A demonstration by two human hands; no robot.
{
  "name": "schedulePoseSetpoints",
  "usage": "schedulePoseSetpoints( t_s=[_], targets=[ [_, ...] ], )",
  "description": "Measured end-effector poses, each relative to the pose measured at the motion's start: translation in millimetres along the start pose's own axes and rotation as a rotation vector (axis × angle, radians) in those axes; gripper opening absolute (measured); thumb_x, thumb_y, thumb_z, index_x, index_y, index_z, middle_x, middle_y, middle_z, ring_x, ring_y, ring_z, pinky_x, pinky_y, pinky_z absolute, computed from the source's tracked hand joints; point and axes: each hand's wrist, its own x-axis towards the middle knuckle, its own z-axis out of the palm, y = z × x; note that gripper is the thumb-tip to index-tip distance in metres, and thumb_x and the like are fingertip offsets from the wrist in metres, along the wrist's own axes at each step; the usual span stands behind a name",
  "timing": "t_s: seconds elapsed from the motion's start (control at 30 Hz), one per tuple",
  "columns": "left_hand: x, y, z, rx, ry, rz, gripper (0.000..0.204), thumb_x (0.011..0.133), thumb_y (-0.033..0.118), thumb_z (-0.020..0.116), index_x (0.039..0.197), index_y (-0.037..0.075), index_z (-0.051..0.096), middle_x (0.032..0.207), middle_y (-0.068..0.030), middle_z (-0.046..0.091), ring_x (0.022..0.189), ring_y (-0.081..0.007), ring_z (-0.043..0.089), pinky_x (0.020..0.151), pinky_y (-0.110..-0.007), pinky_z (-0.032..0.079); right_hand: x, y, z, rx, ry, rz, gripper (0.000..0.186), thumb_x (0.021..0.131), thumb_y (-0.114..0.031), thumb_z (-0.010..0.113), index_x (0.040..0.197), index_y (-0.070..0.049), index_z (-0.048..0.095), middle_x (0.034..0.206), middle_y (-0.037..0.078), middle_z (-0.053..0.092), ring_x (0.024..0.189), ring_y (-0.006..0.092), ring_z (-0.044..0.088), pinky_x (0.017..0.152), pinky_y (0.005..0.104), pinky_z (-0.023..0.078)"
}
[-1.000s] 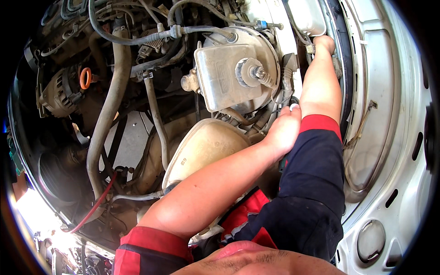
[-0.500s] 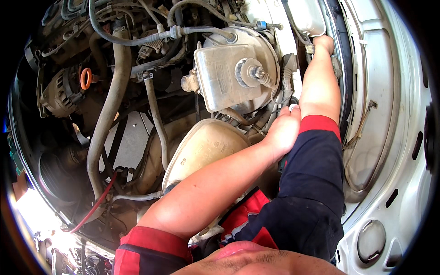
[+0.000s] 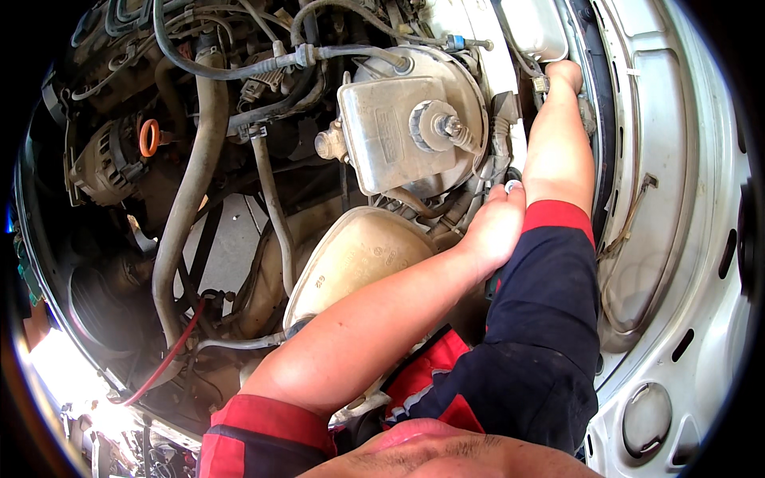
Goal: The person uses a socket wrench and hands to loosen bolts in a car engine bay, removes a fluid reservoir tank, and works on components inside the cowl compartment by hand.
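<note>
My left hand (image 3: 496, 229) is closed low beside my right sleeve, near a wiring bundle (image 3: 499, 147). A small pale round end (image 3: 512, 186) shows at its thumb tip; what the fingers hold is hidden. My right arm reaches far along the channel at the back of the engine bay. There my right hand (image 3: 565, 76) is bent in at the lower edge of a white plastic box (image 3: 535, 30), its fingers out of sight. Just left of that hand sits a pale wire connector (image 3: 541, 84).
Left of my arms are a translucent fluid reservoir (image 3: 390, 127) before a round brake booster (image 3: 470, 88), and a yellowed plastic tank (image 3: 351, 255). Thick hoses (image 3: 203, 135) and an orange dipstick ring (image 3: 149, 138) lie farther left. The silver body panel (image 3: 669, 159) borders the right.
Both hands keep their places; the whole view has shifted only very slightly.
</note>
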Motion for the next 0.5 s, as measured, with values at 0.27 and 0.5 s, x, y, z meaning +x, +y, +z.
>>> schedulePoseSetpoints(
  t_s=[0.27, 0.5],
  targets=[
    [-0.1, 1.0, -1.1, 0.0, 0.002, 0.01, 0.065, 0.103, 0.046, 0.023, 0.134, -0.008, 0.043, 0.132, -0.0364, 0.051, 0.128, -0.0471, 0.047, 0.108, -0.045, 0.036, 0.4, 0.9, -1.4, -0.145, 0.022, -0.059, 0.031, 0.088, -0.023, 0.061, 0.111, -0.005, 0.073, 0.123, 0.017, 0.067, 0.116, 0.0299, 0.065, 0.095, 0.0389, 0.053],
    [-2.5, 4.6, -5.6, -0.018, 0.021, -0.009, 0.067, 0.102, 0.047, 0.025, 0.14, -0.006, 0.04, 0.138, -0.0347, 0.048, 0.132, -0.0451, 0.044, 0.11, -0.044, 0.034, -6.0, -7.4, -1.0, -0.22, 0.008, -0.077, 0.031, 0.089, -0.023, 0.061, 0.112, -0.006, 0.073, 0.123, 0.016, 0.068, 0.115, 0.0282, 0.066, 0.092, 0.0391, 0.055]
  ],
)
